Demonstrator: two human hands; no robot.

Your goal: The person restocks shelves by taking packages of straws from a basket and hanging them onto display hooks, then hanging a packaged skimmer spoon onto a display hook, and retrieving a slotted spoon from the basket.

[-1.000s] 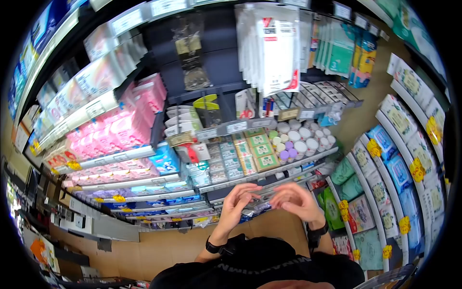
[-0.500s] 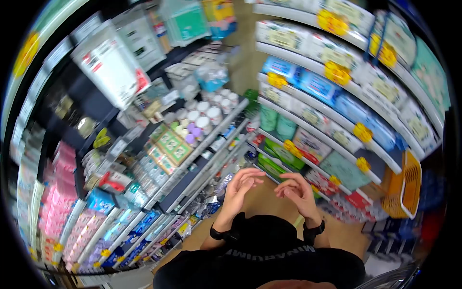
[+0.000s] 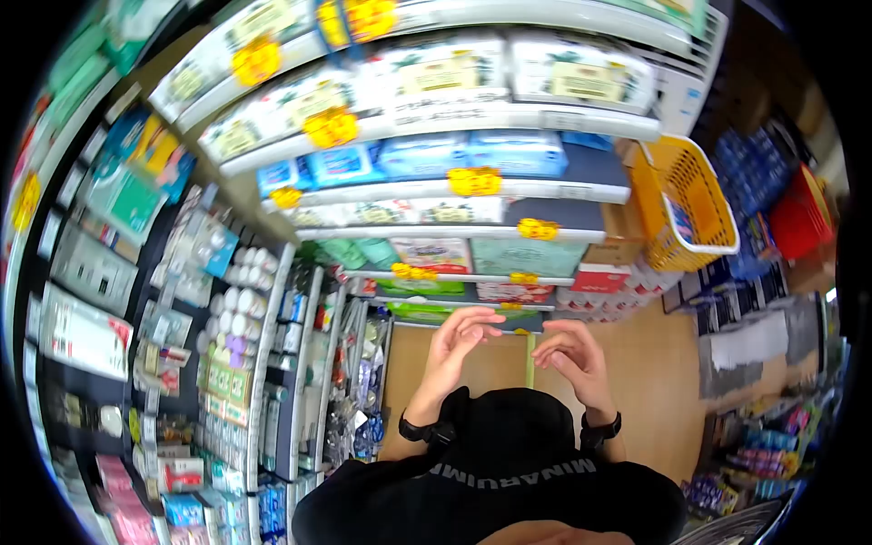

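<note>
My left hand point(image 3: 459, 345) is raised in front of my chest, its fingers curved and apart, with nothing in it. Level with it on the right, my right hand point(image 3: 572, 356) is likewise empty, fingers loosely bent and apart. A gap separates the two hands, and neither touches a product. Beyond them stand shelves with green packs point(image 3: 422, 287), blue packs point(image 3: 422, 154) and white packs point(image 3: 581, 77). Both wrists wear black bands.
A yellow basket point(image 3: 688, 204) stands at the right end of the shelves, with a red basket point(image 3: 799, 218) farther right. On the left, another shelf unit holds white-lidded jars point(image 3: 238, 313) and hanging packs point(image 3: 88, 331). Brown floor point(image 3: 649, 363) lies below.
The view has swung right, from the shelves with pink packs and jars to those with white and blue packs. The yellow basket is now fully in view. Both hands remain raised and empty.
</note>
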